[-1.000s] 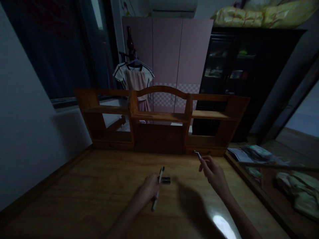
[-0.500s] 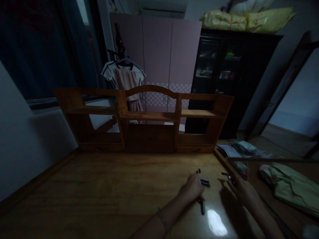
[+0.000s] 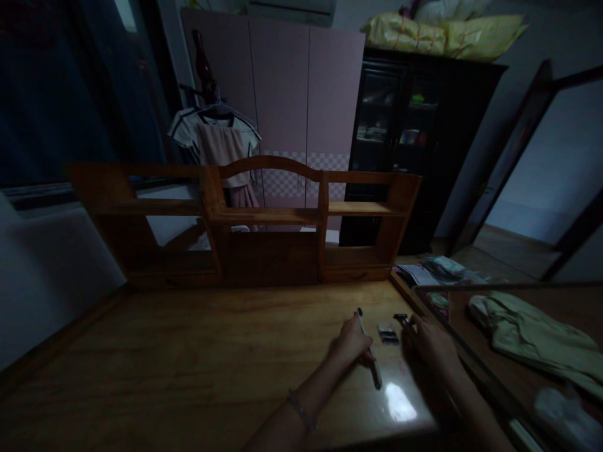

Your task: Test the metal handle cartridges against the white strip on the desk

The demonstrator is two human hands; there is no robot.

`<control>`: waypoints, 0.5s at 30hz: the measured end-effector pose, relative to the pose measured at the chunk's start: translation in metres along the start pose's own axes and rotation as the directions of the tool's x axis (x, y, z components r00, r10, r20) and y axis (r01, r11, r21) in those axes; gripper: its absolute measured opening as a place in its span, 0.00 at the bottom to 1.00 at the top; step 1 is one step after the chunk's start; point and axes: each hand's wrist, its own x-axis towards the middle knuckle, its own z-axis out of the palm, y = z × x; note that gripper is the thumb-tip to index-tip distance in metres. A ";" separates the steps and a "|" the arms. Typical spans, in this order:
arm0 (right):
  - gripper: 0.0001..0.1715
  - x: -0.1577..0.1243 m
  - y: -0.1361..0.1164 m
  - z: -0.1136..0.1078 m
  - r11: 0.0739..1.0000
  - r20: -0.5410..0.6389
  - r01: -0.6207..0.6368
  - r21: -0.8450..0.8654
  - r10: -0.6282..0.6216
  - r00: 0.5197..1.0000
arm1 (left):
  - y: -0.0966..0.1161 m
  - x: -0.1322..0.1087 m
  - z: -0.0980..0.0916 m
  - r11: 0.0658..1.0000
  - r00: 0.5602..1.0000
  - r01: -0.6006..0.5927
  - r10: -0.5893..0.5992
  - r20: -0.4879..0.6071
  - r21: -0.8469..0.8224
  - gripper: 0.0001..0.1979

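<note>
Closed around a slim pale stick with dark ends (image 3: 375, 369), my left hand (image 3: 352, 339) is low over the wooden desk (image 3: 226, 351). My right hand (image 3: 432, 342) grips the handle of a razor (image 3: 401, 317), its dark crosswise head pointing away from me and to the left. Between the two hands lies a small pack with dark bars (image 3: 388, 334), flat on the desk and close to the razor head. Neither hand appears to touch this pack. The dim light hides finer detail of the stick.
A wooden shelf unit (image 3: 264, 215) stands along the desk's far edge. To the right, beyond the raised desk rim, a lower brown surface holds a pale green cloth (image 3: 537, 339) and a whitish plastic bag (image 3: 568, 408). Papers (image 3: 419, 274) lie farther back.
My left hand with the stick has moved left, away from the small pack, which stays on the desk. My right hand has brought the razor closer to that pack. The whole view has shifted.
</note>
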 end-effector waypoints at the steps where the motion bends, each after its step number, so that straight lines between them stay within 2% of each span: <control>1: 0.15 -0.001 -0.006 -0.003 1.000 -0.038 0.001 -0.025 -0.002 0.999 | -0.002 0.000 -0.001 1.000 1.000 -0.023 0.023 -0.012 0.016 0.26; 5: 0.20 -0.007 -0.029 -0.007 0.997 -0.106 0.077 0.008 -0.076 0.991 | -0.008 0.001 0.001 0.997 0.998 -0.061 0.062 -0.024 0.038 0.26; 8: 0.22 -0.009 -0.041 -0.004 0.988 -0.069 0.138 0.074 -0.133 0.989 | -0.010 -0.001 0.001 0.996 0.998 -0.048 0.051 -0.037 0.073 0.25; 10: 0.20 -0.011 -0.046 -0.003 0.982 -0.009 0.153 0.109 -0.153 0.988 | -0.007 -0.008 -0.001 0.993 0.997 -0.047 0.053 -0.048 0.107 0.27; 13: 0.17 -0.016 -0.052 -0.006 0.977 0.041 0.152 0.149 -0.160 0.986 | 0.004 -0.035 -0.011 0.976 0.993 -0.090 0.103 -0.058 0.199 0.29; 15: 0.19 -0.021 -0.057 -0.011 0.979 0.007 0.138 0.149 -0.141 0.990 | 0.008 -0.063 -0.023 0.954 0.985 -0.125 0.152 -0.078 0.273 0.26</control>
